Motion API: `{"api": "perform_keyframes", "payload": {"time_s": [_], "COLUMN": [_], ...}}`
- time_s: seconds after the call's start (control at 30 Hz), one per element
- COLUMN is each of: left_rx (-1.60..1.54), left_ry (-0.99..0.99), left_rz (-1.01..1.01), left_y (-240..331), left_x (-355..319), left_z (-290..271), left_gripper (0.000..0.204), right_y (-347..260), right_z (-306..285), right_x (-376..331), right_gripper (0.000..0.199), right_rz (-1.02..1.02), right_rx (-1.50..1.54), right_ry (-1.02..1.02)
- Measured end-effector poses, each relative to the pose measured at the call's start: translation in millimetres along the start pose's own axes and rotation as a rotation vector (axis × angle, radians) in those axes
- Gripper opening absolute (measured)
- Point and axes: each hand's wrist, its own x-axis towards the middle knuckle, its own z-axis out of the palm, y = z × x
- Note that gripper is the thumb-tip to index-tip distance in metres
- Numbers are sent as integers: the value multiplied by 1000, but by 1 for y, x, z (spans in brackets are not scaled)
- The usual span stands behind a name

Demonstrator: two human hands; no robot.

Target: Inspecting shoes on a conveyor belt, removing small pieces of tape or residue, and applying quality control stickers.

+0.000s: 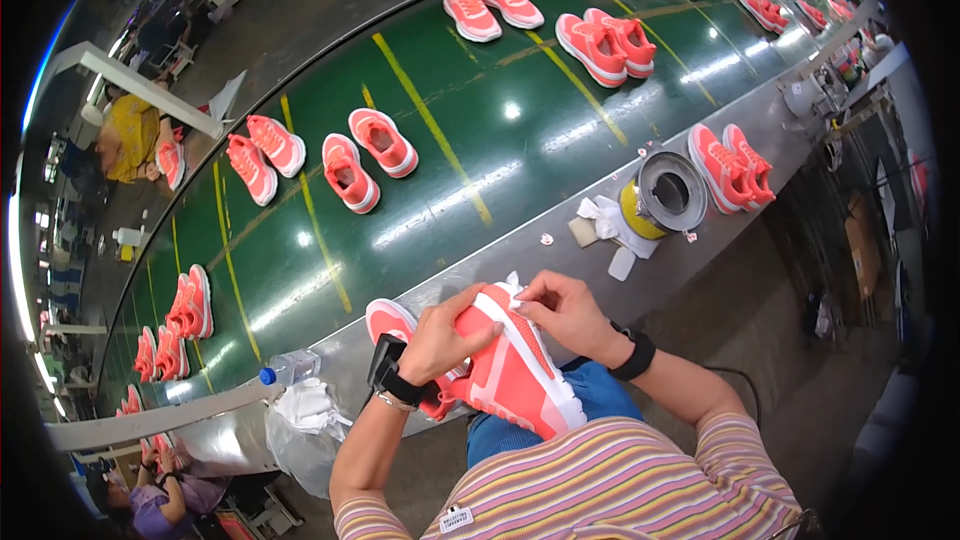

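Note:
A coral sneaker (512,372) with a white sole is held on its side close to my body. My left hand (441,336) grips it, thumb on the near side and fingers over the far end. Fingers pinched, my right hand (566,308) presses a small white cloth (514,292) against the sole edge at that same end. Another coral sneaker (390,320) rests on the metal ledge, just left of the held one and partly hidden by my left hand.
Beyond the metal ledge (450,285) runs a green conveyor belt (440,230) carrying several coral sneakers. On the ledge at right are a yellow-and-grey can (640,210), white rags (606,217) and a sneaker pair (718,170). A bottle (292,368) and plastic bag (303,440) are left.

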Motion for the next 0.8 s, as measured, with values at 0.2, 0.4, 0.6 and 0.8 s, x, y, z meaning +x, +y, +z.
{"api": "perform_keyframes", "payload": {"time_s": [0.2, 0.4, 0.6, 0.8], "left_rx": [-33, -15, -25, -10], "left_ry": [-30, 12, 30, 9], "left_rz": [-67, 16, 25, -25], "left_y": [9, -1, -5, 4], "left_x": [4, 1, -6, -8], "left_z": [1, 2, 4, 3], "left_gripper": [53, 54, 55, 55], "right_y": [5, 7, 14, 6], "right_z": [8, 1, -1, 14], "right_x": [14, -3, -14, -4], "right_gripper": [12, 11, 10, 9], "right_rz": [-23, 74, 0, 95], "right_rx": [-37, 138, 199, 152], "right_ry": [172, 64, -20, 71]}}
